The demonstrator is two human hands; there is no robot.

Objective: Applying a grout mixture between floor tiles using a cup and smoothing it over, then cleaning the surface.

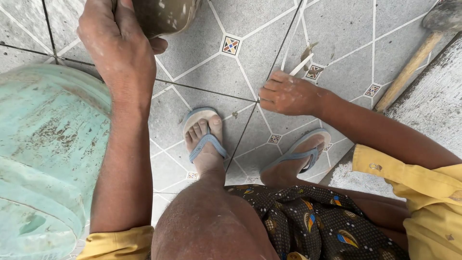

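The left hand (pixel 118 45), arm stretched forward, grips the rim of a mud-smeared bowl (pixel 163 14) at the far edge. The right hand (pixel 288 94), knuckles curled, pinches a thin pale stick (pixel 301 64) against the tiled floor (pixel 216 72). A green bucket (pixel 43 154) crowds the left; bare tiles lie between the hands.

Floor (pixel 226 72): grey square tiles, laid flat, thin white diagonal lines forming a diamond lattice. Small multicoloured square insets (pixel 230 45) at the line crossings. Dark grout joints (pixel 269 77) run between tiles, one long joint diagonal through the view. Smudge of brownish dirt (pixel 307 49) on a tile near top centre. Right edge: rough whitish concrete surface (pixel 433 96), coarse and speckled, meeting the tiles along a slanted border. Light even, soft daylight, faint shadows only.
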